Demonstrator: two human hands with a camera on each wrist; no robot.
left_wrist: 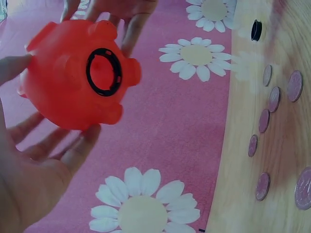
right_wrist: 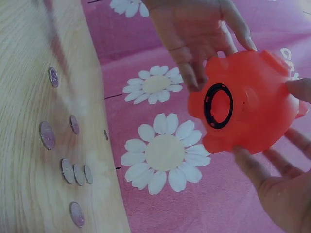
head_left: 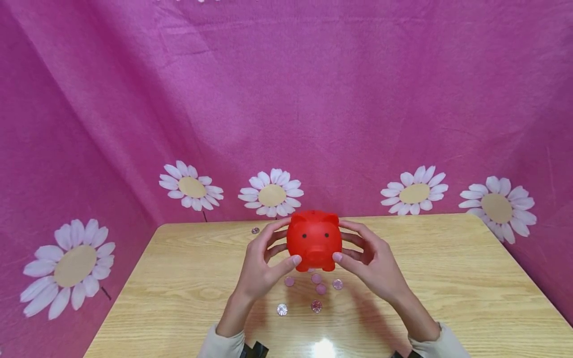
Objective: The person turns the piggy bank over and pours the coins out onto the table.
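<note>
A red plastic piggy bank (head_left: 314,241) hangs a little above the wooden table (head_left: 447,278), snout toward me. My left hand (head_left: 279,246) grips its left side and my right hand (head_left: 348,242) its right side, thumbs low at the front. Seen from the left wrist, the piggy bank's (left_wrist: 68,73) underside has a round hole with a black ring (left_wrist: 103,72), and nothing closes it. The right wrist view gives the same ring (right_wrist: 218,106). Several coins (head_left: 321,289) lie on the table directly below the bank.
A small black round plug (left_wrist: 256,30) lies on the table farther off. One more coin (head_left: 255,230) sits near the table's back edge. Pink cloth with daisy prints (head_left: 271,195) hangs behind and at both sides of the table.
</note>
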